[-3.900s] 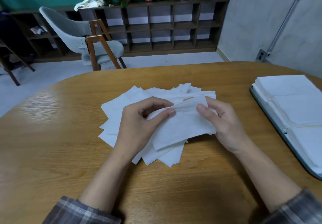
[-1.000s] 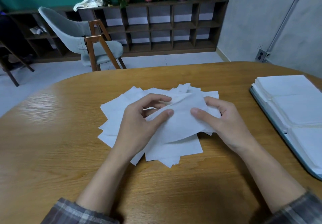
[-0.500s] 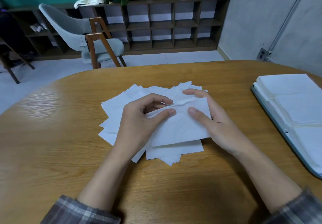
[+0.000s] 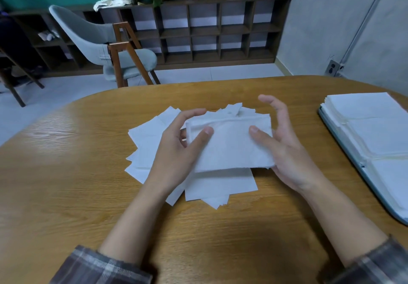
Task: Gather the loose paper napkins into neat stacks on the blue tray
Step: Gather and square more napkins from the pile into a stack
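Left hand [image 4: 176, 149] pinches napkin bundle [image 4: 229, 144], thumb on top, fingers behind | right hand [image 4: 284, 151] clamps its right end, thumb above, palm beneath, index finger raised clear | bundle held just above loose napkins [image 4: 150, 142] on table [image 4: 66, 195] | blue tray [image 4: 388, 202] at right edge carries neat stacks [image 4: 364, 109].

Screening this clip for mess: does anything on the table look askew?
Yes. The loose napkins in the middle of the table lie fanned at odd angles, corners jutting, unlike the squared stacks on the tray.
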`<state>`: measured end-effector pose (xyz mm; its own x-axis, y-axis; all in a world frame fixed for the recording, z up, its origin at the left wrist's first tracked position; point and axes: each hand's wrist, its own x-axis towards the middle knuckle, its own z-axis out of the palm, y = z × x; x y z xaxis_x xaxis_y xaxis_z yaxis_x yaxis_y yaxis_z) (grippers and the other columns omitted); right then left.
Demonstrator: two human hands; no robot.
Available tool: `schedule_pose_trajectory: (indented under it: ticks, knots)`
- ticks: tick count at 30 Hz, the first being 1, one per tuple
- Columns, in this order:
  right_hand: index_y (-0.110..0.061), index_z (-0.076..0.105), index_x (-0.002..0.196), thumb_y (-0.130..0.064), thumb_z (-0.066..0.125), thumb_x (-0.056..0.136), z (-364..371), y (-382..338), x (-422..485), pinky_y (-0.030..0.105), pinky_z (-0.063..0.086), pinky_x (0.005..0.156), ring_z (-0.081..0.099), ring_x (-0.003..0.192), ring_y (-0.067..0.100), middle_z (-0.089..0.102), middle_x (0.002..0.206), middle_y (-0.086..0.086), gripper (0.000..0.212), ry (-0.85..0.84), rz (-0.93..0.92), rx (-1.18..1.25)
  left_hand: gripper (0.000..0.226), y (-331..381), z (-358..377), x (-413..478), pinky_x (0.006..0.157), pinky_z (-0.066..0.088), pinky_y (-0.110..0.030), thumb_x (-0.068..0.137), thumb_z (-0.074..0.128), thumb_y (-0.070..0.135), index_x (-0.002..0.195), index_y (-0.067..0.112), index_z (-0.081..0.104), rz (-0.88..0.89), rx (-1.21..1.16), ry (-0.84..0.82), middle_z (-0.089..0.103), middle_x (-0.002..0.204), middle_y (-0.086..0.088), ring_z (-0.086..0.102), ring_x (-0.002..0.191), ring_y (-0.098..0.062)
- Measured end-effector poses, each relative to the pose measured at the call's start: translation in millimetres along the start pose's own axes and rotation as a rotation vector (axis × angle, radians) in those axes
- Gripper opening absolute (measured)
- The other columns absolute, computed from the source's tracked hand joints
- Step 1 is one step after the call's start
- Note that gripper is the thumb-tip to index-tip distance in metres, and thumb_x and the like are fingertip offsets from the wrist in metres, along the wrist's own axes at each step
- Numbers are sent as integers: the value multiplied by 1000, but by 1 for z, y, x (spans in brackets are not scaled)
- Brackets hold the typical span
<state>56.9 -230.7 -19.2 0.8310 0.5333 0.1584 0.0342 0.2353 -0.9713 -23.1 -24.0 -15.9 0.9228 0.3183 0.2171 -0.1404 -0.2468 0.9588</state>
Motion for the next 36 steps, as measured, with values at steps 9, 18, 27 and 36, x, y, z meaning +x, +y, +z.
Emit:
schedule_pose_trajectory:
  ticks: [9,18,27,36]
  knots:
    - [-20,81,110,-5,74,94,-6,1,0,21,49,102,66,122,4,76,121,-13,24,20,-5,-303,39,-9,3,-1,64,45,-21,102,67,38,138,45,53,100,201,-22,62,84,18,56,73,-4]
    - [-24,79,115,-1,68,98,-16,8,6,4,41,97,61,118,-12,74,115,-29,31,319,-156,-525,36,-28,-1,2,86,51,-40,83,85,46,113,32,72,204,740,-266,63,91,15,59,90,-4]
    - [-23,77,118,-11,68,100,-16,7,5,1,38,95,58,121,-12,73,119,-27,24,272,-199,-513,11,-8,-4,0,78,46,-14,86,87,26,87,25,76,104,397,-285,73,91,12,68,92,-7]
    - [-18,78,116,-39,72,95,-3,6,-3,20,53,85,73,107,13,79,115,-1,31,-109,-86,-262,23,7,-9,-2,88,59,-27,81,89,14,101,19,80,89,84,-211,79,101,6,75,99,-14]
